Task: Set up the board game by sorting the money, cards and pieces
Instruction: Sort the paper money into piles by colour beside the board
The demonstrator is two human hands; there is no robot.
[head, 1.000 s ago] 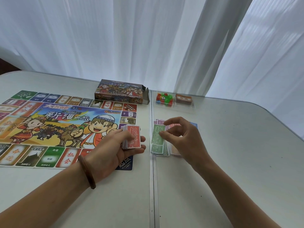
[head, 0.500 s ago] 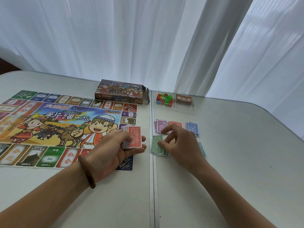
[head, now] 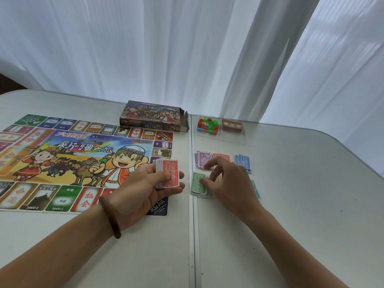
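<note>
My left hand (head: pixel 145 186) grips a stack of play money (head: pixel 168 173) with a red 10000 note on top, above the game board's right edge. My right hand (head: pixel 226 179) lies over the sorted piles on the table, fingers loosely bent, thumb touching the green pile (head: pixel 198 185). Around it lie a purple pile (head: pixel 202 160), a red pile (head: pixel 223 157), a blue pile (head: pixel 243 162) and a teal pile (head: pixel 255 189), partly hidden by the hand. The colourful game board (head: pixel 68 161) is spread out at left.
The open game box (head: pixel 152 116) stands behind the board. A clear tray (head: pixel 220 134) at the back holds small coloured pieces (head: pixel 207 125) and a brown card deck (head: pixel 232 125). A seam in the table runs between my hands. White curtains hang behind.
My right hand has lowered onto the piles and shifted slightly right; the green note it carried now lies on the green pile. The left hand has stayed put with its stack.
</note>
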